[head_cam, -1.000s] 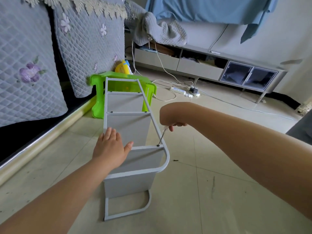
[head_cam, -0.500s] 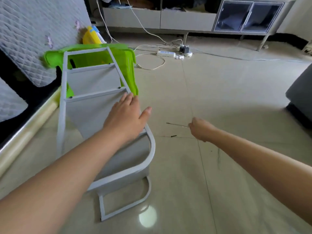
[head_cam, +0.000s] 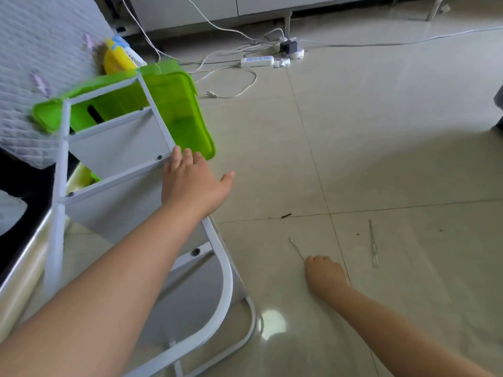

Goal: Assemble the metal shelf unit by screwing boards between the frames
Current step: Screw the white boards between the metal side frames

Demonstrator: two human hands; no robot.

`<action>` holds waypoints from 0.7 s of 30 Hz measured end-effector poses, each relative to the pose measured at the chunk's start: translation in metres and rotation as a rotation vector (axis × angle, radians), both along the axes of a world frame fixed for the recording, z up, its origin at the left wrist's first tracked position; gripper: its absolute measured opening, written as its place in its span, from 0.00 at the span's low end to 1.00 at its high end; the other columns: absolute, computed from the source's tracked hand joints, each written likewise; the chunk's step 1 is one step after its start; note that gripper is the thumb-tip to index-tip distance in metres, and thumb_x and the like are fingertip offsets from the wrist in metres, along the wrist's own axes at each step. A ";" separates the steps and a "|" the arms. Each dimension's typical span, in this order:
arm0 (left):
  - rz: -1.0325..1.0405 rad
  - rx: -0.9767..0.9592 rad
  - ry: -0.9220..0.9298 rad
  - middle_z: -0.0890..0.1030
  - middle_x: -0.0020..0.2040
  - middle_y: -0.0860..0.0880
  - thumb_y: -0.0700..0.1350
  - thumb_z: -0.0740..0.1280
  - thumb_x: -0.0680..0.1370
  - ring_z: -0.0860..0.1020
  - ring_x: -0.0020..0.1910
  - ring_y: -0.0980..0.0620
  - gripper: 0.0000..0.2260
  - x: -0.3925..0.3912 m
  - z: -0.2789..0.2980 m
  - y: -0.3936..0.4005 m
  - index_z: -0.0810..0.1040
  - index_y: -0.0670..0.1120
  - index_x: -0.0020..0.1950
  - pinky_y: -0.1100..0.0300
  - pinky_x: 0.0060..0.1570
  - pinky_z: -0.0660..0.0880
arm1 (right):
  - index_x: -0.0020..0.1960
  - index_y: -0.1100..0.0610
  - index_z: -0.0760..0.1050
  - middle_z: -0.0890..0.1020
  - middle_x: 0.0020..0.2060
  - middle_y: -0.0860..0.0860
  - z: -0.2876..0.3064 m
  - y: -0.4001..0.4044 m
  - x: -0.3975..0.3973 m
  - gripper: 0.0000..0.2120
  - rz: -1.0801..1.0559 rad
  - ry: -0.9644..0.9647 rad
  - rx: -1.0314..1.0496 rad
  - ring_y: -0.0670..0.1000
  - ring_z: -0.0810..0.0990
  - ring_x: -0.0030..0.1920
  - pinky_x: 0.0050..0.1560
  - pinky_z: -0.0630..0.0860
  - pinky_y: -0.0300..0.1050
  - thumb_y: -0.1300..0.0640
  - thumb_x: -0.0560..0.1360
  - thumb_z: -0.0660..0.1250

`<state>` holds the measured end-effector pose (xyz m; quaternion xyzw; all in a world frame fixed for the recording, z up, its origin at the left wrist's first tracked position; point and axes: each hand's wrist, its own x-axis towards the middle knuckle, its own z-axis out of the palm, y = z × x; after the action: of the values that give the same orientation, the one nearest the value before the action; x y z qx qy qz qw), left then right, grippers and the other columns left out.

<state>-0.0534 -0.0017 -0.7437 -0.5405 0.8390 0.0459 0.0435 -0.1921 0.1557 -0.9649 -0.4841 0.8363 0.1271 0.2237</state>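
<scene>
Left hand [head_cam: 190,183] rests flat on the shelf frame [head_cam: 217,257]; right hand [head_cam: 324,273] grips the screwdriver [head_cam: 296,248] near the floor; the loose screw [head_cam: 286,215] beyond it probably comes next.

Single head-worn wide-angle view, looking forward and steeply down from above the beige tiled floor [head_cam: 381,159]. Close range: both forearms enter from the bottom edge, the grey metal shelf frame [head_cam: 220,268] fills lower left. Edges curve with lens distortion. No second view.

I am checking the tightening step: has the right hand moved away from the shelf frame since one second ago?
Yes. The right hand, gripping a thin screwdriver, has left the shelf frame and dropped to the floor beside it, near the loose screw.
</scene>
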 end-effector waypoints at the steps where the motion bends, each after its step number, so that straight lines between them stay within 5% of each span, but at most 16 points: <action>1: 0.000 0.000 0.004 0.54 0.76 0.42 0.60 0.55 0.78 0.45 0.76 0.46 0.34 0.000 0.000 0.001 0.54 0.37 0.75 0.52 0.73 0.45 | 0.62 0.58 0.69 0.75 0.60 0.55 0.001 -0.006 -0.001 0.15 0.023 0.021 0.002 0.54 0.73 0.60 0.56 0.71 0.46 0.58 0.79 0.54; 4: 0.011 0.017 0.018 0.51 0.77 0.43 0.58 0.55 0.79 0.43 0.76 0.47 0.34 0.000 0.001 0.003 0.50 0.38 0.76 0.53 0.73 0.43 | 0.62 0.58 0.71 0.75 0.59 0.55 0.011 -0.034 -0.013 0.18 0.020 0.027 -0.070 0.55 0.73 0.60 0.56 0.70 0.47 0.50 0.79 0.52; 9: 0.024 0.043 0.048 0.47 0.77 0.43 0.57 0.55 0.79 0.41 0.76 0.47 0.34 0.001 0.000 0.006 0.48 0.38 0.76 0.55 0.73 0.42 | 0.61 0.62 0.68 0.72 0.59 0.58 0.015 -0.091 -0.038 0.15 0.106 -0.006 -0.219 0.57 0.70 0.61 0.57 0.70 0.48 0.67 0.76 0.54; 21: 0.034 0.059 0.122 0.46 0.77 0.45 0.54 0.56 0.80 0.39 0.75 0.49 0.32 0.003 0.002 0.005 0.46 0.39 0.76 0.57 0.73 0.41 | 0.61 0.64 0.72 0.73 0.60 0.58 0.004 -0.111 -0.039 0.16 0.265 0.047 -0.088 0.56 0.72 0.62 0.58 0.71 0.46 0.66 0.77 0.54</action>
<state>-0.0507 0.0037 -0.7422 -0.5491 0.8291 0.1044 0.0074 -0.2314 0.0449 -0.9607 -0.5967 0.7746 0.1302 0.1640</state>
